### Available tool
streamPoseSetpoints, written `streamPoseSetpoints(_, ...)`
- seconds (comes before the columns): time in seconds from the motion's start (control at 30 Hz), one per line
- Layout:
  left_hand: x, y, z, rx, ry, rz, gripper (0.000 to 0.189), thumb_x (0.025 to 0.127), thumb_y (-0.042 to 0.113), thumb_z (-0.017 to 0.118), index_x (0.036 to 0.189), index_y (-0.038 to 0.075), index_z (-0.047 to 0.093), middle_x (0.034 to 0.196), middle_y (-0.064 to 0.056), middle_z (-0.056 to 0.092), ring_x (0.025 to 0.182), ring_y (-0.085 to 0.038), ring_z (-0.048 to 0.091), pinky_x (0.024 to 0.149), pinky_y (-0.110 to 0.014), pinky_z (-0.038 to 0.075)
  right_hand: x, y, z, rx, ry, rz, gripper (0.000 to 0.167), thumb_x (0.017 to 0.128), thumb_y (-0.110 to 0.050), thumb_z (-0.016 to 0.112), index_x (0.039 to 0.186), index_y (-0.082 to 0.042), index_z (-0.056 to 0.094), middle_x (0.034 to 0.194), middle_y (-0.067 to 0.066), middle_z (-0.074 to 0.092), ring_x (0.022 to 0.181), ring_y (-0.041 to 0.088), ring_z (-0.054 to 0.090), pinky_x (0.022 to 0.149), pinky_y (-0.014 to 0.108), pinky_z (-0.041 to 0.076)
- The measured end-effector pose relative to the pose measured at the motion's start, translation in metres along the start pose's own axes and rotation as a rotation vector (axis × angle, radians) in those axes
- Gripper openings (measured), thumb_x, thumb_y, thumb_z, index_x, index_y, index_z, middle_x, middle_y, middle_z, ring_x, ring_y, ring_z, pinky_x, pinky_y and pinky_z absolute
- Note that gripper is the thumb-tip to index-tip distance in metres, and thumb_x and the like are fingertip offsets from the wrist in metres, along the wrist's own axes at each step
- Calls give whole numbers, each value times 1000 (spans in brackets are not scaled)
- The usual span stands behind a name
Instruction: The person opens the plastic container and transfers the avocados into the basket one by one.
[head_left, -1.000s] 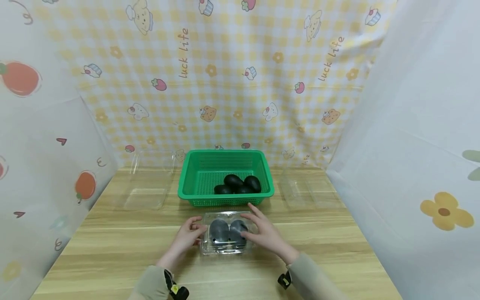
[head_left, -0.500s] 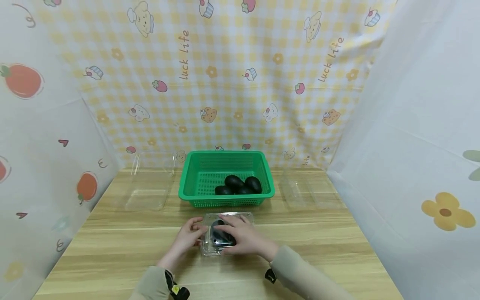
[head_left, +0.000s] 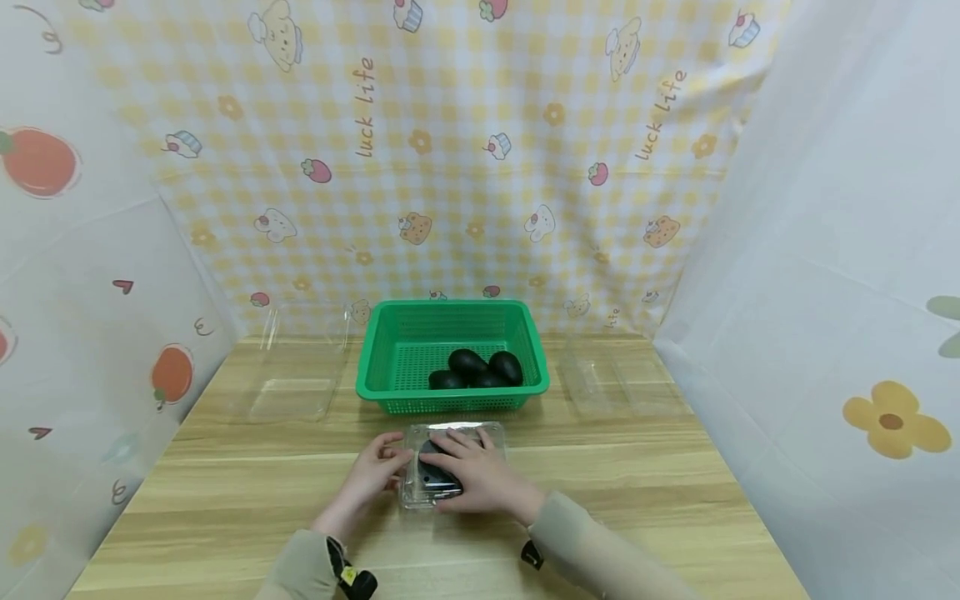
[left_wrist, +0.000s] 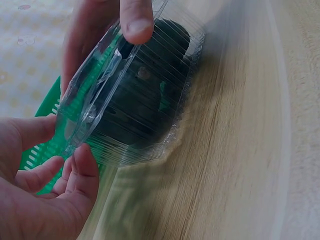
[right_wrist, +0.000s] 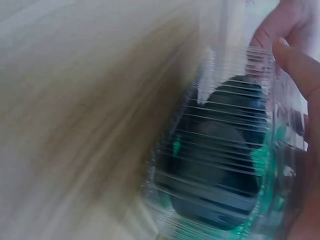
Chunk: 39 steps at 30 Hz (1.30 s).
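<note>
A clear plastic clamshell box (head_left: 415, 502) stands in front of the green basket, with dark egg-shaped fruits (left_wrist: 145, 97) inside that look like avocados. My left hand (head_left: 374, 468) pinches the box's left rim, its thumb and fingers on either side of the edge in the left wrist view. Across the top of the lid lies my right hand (head_left: 480, 477), fingers spread and fairly straight. It hides the right part of the box in the head view. The ribbed side wall (right_wrist: 215, 125) of the box shows in the right wrist view.
Just behind the box is a green basket (head_left: 452, 393), holding several black egg-shaped fruits (head_left: 468, 364). An opened clear clamshell (head_left: 292, 400) sits at the back left. Another clear plastic container (head_left: 592, 383) is at the back right. Patterned cloth (head_left: 450, 183) hangs behind the wooden table (head_left: 300, 467).
My right hand has moved left from the box's right side onto its lid, covering the right-hand fruit. The left hand has stayed at the left rim.
</note>
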<state>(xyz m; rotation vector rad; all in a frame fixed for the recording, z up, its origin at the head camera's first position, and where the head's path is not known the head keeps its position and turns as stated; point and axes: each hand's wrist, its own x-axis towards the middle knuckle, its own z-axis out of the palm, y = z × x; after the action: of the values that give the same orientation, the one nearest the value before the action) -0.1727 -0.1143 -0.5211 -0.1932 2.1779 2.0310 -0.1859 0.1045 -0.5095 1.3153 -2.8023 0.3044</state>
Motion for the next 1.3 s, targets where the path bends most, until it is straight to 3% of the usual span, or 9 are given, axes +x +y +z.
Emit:
streamPoseSetpoints(0.27, -1, 2, -3, 1, -14, 16, 48, 94, 10, 62, 135, -7, 44, 103, -16, 57, 75, -20, 59, 58, -29, 51, 2, -1, 5, -21, 46, 8, 71, 84, -61, 63, 146, -32, 44, 154, -1, 34, 142, 25, 27, 107, 64, 22)
streamPoseSetpoints(0.7, -7, 1, -5, -66, -33, 2, 47, 98, 11, 55, 137, -10, 42, 99, -16, 60, 73, -17, 59, 60, -26, 51, 3, -5, 4, -163, -18, 0, 60, 96, -58, 44, 150, -31, 38, 155, 2, 32, 141, 29, 27, 108, 64, 23)
streamPoseSetpoints(1.0, -6, -4, -4, -107, -9, -33, 43, 97, 9, 55, 136, -8, 46, 95, -13, 58, 74, -17, 58, 61, -25, 50, 1, -6, 11, -234, -29, -4, 55, 101, -55, 32, 151, -32, 35, 156, 1, 29, 142, 30, 25, 106, 65, 24)
streamPoseSetpoints(1.3, -10, -4, -3, -167, -30, -34, 45, 100, 11, 51, 137, -12, 41, 96, -8, 58, 76, -16, 56, 61, -24, 51, 1, -6, 12, -255, -38, -4, 51, 103, -50, 30, 151, -32, 36, 155, -1, 30, 141, 29, 27, 105, 65, 28)
